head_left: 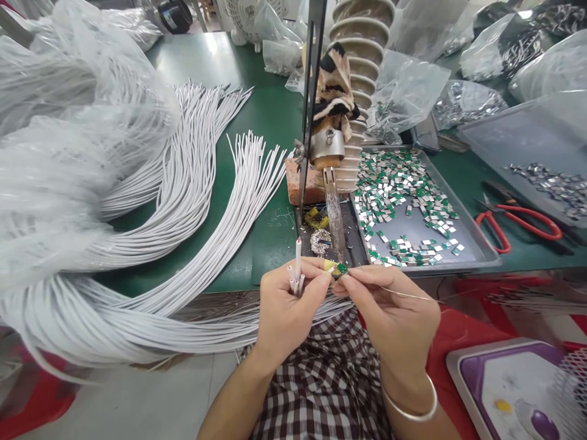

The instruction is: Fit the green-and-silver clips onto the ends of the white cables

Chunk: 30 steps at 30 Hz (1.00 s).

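Note:
My left hand [291,305] is closed around several white cables [298,260], whose cut ends stick up past the knuckles. Its thumb and forefinger pinch a white cable end against a small green circuit board [341,269]. My right hand [394,311] meets it there, closed on a thin solder wire [403,294] that trails off to the right. Just above the board is the tip of a soldering iron [334,214], clamped to a black metal bar [312,91]. Fingers partly hide the board and the joint.
White cable bundles [192,165] under clear plastic cover the left. A brick [302,182] stands behind the iron, beside a ribbed hose [360,73]. To the right lie a metal tray [394,220] of small circuit boards, red-handled pliers [527,220] and a bin [499,134] of metal parts.

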### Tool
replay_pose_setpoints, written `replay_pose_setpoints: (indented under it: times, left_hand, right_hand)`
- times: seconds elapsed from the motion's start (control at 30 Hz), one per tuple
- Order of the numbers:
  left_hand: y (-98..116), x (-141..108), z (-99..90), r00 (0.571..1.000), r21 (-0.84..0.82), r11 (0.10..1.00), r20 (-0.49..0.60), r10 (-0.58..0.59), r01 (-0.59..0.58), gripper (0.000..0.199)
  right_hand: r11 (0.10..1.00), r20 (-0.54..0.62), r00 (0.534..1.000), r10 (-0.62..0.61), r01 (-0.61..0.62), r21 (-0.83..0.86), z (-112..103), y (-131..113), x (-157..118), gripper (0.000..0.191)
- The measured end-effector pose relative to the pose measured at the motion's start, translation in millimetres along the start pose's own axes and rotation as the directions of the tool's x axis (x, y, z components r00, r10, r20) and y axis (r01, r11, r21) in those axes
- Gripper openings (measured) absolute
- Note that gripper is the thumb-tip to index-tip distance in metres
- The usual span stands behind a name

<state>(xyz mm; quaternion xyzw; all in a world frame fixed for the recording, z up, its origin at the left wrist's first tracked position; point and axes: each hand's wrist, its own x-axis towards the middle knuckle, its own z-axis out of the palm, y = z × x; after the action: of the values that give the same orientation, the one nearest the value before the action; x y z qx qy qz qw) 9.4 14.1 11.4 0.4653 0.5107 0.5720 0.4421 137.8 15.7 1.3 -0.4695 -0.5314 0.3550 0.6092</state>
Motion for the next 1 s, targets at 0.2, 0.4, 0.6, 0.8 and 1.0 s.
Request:
replay_pose_setpoints:
  times: [0.2, 0.4, 0.6, 0.8, 1.0]
  left_hand:
    - [1, 3, -1.8, 0.999, -0.004, 0.999, 0.028, -0.040, 0.040, 0.019]
    - [4, 6, -0.7, 0.999, 0.016, 0.999, 0.037, -0.039, 0.039, 0.020]
    - [9, 7, 0.3, 0.999, -0.003, 1.000, 0.045, -0.010, 0.011, 0.020]
    - [13, 9, 1.8, 0.999, -0.057, 0.998, 0.026, -0.023, 0.024, 0.020]
    - [9, 5, -0.7, 0.998, -0.061, 0.997, 0.047, -0.045, 0.048, 0.020]
  right_hand:
    - [0.996, 0.050, 0.996, -0.068, 0.071, -0.060, -3, 0, 0, 0.016]
    - [0.929, 0.007, 0.973, -0.230, 0.222, -0.296, -8, 1, -1, 0.024]
    - [0.796, 0.068, 0.893, -0.446, 0.430, -0.425, -6, -8, 5, 0.029]
    - [0.743, 0.094, 0.865, -0.492, 0.474, -0.473, -5, -13, 7, 0.034]
    - [0.833, 0.135, 0.896, -0.422, 0.442, -0.332, -10, -14, 5, 0.032]
